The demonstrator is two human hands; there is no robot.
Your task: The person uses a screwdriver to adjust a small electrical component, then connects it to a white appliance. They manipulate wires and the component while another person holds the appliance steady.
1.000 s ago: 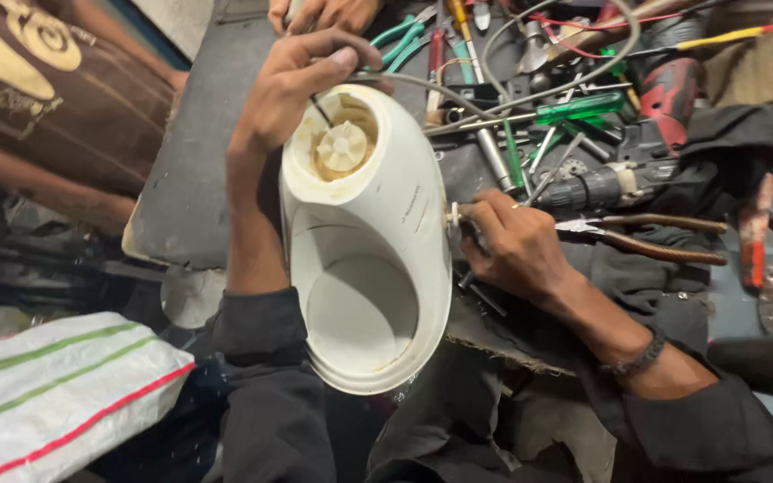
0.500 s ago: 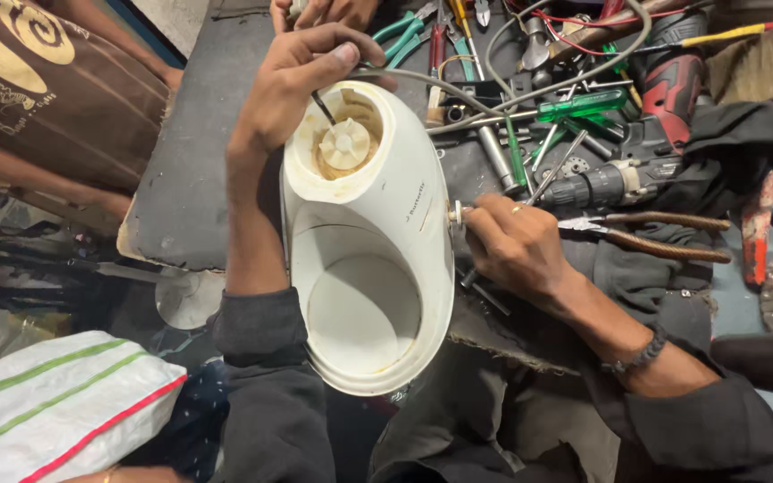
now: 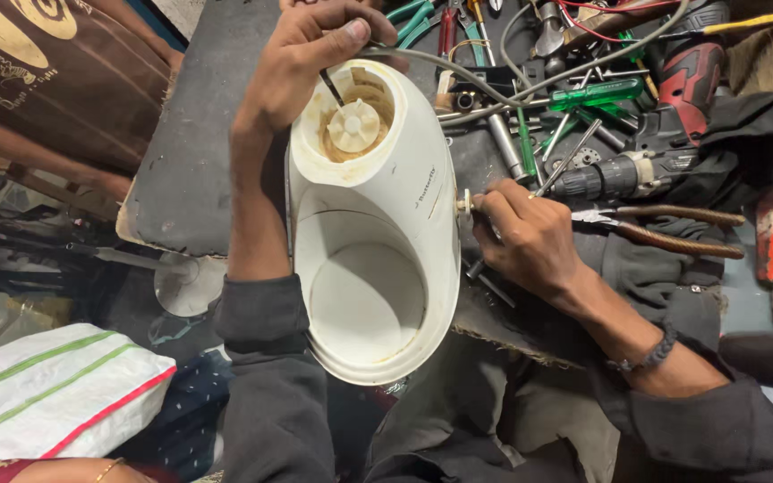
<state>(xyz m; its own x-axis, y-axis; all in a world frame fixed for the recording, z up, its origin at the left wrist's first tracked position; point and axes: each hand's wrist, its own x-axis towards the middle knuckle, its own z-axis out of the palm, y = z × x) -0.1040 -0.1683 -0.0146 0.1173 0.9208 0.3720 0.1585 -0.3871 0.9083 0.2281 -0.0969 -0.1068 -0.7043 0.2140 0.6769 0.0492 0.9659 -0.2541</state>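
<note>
Left grip [image 3: 310,58] clamped over top rim of white appliance base [image 3: 373,224], fingers pinching thin dark tool [image 3: 333,87] poked into cream coupler [image 3: 353,126] in upper recess. Right grip [image 3: 525,237] closed around small knob [image 3: 465,202] on base's right side. Base held upright between both hands, over lap, at near edge of dark worktop [image 3: 190,170]. Beyond: cordless drill [image 3: 637,170], pliers [image 3: 664,228], green screwdriver [image 3: 597,94], tangled wires. Lower left: white striped sack [image 3: 46,394].

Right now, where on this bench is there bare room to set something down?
The dark pad left of the white appliance body and the left hand is bare. Right of the right hand, screwdrivers, drill and pliers crowd the bench.
</note>
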